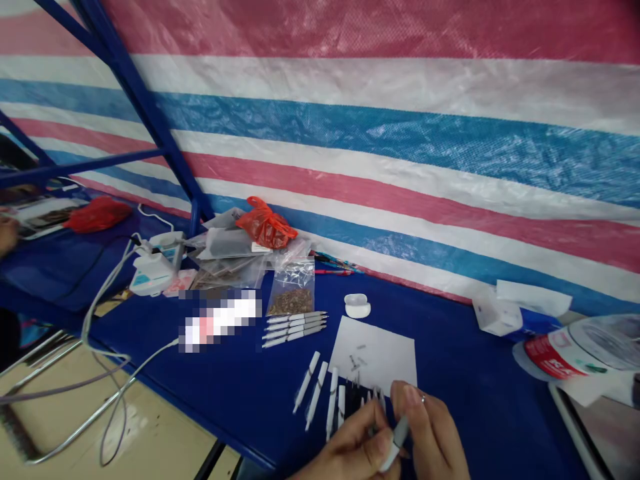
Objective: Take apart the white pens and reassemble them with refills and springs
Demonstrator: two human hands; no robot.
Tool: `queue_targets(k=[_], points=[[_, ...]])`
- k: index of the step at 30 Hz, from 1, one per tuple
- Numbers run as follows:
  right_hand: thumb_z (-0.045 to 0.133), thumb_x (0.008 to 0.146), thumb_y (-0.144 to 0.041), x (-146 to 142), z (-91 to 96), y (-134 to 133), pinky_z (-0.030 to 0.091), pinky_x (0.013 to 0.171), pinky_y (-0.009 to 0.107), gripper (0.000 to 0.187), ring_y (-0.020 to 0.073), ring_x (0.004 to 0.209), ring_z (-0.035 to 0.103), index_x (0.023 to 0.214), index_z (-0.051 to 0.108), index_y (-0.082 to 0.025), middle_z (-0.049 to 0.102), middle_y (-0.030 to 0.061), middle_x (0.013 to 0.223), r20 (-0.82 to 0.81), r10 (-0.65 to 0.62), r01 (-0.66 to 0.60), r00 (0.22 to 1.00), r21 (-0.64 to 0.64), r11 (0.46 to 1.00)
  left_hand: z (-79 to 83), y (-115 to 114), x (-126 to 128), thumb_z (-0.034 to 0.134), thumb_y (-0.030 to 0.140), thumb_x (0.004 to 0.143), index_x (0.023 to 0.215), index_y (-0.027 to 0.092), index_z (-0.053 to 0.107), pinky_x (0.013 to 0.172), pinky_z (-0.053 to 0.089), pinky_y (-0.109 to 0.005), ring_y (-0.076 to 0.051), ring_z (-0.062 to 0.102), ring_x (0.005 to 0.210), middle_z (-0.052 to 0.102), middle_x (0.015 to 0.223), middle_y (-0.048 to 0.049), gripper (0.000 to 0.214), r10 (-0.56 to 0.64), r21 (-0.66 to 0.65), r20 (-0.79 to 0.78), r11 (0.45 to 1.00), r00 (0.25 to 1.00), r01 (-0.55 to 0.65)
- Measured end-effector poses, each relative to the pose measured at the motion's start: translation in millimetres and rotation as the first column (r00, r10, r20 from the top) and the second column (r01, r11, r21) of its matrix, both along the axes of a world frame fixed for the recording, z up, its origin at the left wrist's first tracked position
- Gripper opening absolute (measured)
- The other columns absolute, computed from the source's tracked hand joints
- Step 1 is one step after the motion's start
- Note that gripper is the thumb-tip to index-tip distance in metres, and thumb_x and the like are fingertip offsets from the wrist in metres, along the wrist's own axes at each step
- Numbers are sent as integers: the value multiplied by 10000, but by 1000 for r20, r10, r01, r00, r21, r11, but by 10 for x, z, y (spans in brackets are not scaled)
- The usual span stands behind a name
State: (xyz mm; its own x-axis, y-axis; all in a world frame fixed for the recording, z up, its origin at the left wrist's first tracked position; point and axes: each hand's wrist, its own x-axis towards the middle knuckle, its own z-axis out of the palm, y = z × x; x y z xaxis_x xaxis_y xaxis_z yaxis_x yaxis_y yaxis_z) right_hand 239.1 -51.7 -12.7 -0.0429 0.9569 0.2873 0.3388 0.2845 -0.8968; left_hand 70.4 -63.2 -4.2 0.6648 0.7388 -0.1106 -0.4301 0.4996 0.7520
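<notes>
Near the bottom edge, my left hand (pixel 357 445) is closed around a white pen (pixel 397 440) with a grey grip. Beside it, my right hand (pixel 433 427) has its fingers pressed together at the pen's grey end. A tiny silver glint shows at those fingers, but what they pinch is unclear. Just beyond lies a white paper sheet (pixel 385 343) with several small dark metal-looking pieces (pixel 356 362) on it. Several white pen barrels (pixel 316 395) lie left of my hands. More pen parts at the paper's near edge are partly hidden by my fingers.
Several assembled pens (pixel 295 327) lie by a clear bag of small brown parts (pixel 291 300). An open white case (pixel 357 305) sits behind the paper. A red plastic bag (pixel 267 227) tops stacked bags. Right stands a clear jar (pixel 585 353). Another person's hand (pixel 7 233) shows far left.
</notes>
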Motion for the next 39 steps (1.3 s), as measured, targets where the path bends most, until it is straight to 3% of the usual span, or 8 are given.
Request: queue_targets(k=[7,10,13,15,17,30,35,39], points=[[557,984,-543,-345,616,346,402,498,223,488,112,521,494,639,554,-199,544,-19,572,-70,341,-338,937,49,940,278,218,-398,799,591,763,909,255,406,416,119,-197,-41,190,363,374,517,138,538,-134,-59,-35,989,990,132],[691,894,-518,-448,665,547,431,537,238,413,122,551,512,649,600,-198,570,-19,594,-58,183,-180,981,55,982,371,499,-627,614,616,909,860,235,406,447,240,-188,-54,276,431,397,603,102,437,82,337,-351,940,933,45],[760,816,-505,-479,560,753,509,642,293,299,168,652,617,774,728,-211,694,18,712,-94,97,-91,991,60,994,309,804,-719,462,447,1027,932,203,544,601,394,-235,-115,498,607,499,713,30,275,650,870,-457,470,607,151],[793,764,-524,-477,439,863,550,723,344,307,208,740,674,798,766,-220,759,51,818,-170,80,-72,982,55,996,189,948,-717,392,351,1060,1060,200,623,638,428,-265,-163,577,710,577,821,-30,277,897,914,-302,177,321,366],[810,732,-536,-465,300,928,568,739,375,318,230,768,694,800,781,-227,782,65,853,-222,59,-52,973,39,998,45,1026,-699,366,309,1069,1140,208,650,592,428,-263,-182,613,725,598,841,-50,309,967,835,-178,51,181,548],[754,820,-395,-481,35,813,577,783,362,223,214,834,697,987,750,-247,773,60,1005,-107,2,22,994,223,975,-180,1050,-772,274,373,1098,1203,217,657,481,379,-248,-154,666,603,679,761,-19,427,963,792,-133,-40,236,610],[667,878,-556,-460,67,806,465,575,294,385,160,575,569,704,661,-212,658,17,654,93,-117,90,989,250,964,-179,1050,-806,293,339,1094,1174,207,668,440,342,-243,-144,633,550,646,697,-10,405,948,770,-17,-190,318,609],[627,864,-679,-455,45,826,429,533,284,523,145,502,518,625,569,-217,572,-6,531,54,-38,32,998,108,994,-190,1048,-804,304,327,1090,1202,202,669,429,341,-235,-138,612,534,641,701,-18,402,954,748,-46,-165,298,643]])
